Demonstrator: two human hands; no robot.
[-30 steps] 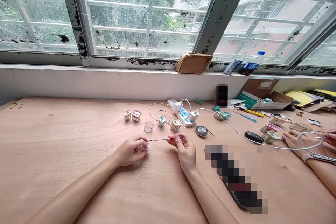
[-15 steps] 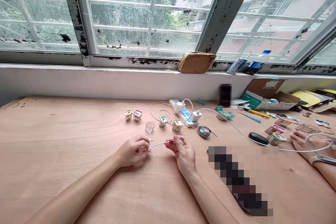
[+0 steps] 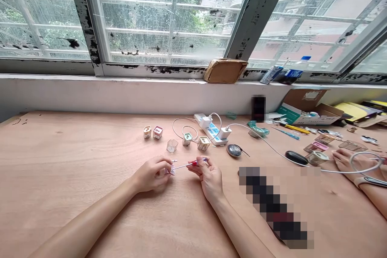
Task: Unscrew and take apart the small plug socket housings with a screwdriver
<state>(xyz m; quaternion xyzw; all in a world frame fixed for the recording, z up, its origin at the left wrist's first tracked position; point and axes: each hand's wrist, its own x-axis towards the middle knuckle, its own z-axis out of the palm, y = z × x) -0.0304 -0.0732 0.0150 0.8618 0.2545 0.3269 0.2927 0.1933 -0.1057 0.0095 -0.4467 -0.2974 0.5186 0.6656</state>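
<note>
THINGS, left hand [image 3: 152, 174]: fingers [image 3: 165, 164] pinched together on a small clear piece [image 3: 172, 171], near the table's [image 3: 66, 177] middle.
THINGS, right hand [image 3: 209, 178]: fingers clamped on the red handle of a small screwdriver [image 3: 188, 165], its tip at that piece.
RISK: pressing too hard could skid the tip off or pop the piece from the pinch.
REST, far: a clear hexagonal cup [image 3: 172, 145], small cube boxes [image 3: 157, 132], a power strip [image 3: 210, 132] and a computer mouse [image 3: 234, 150]; a co-worker's hand [image 3: 347, 160] at far right.
</note>
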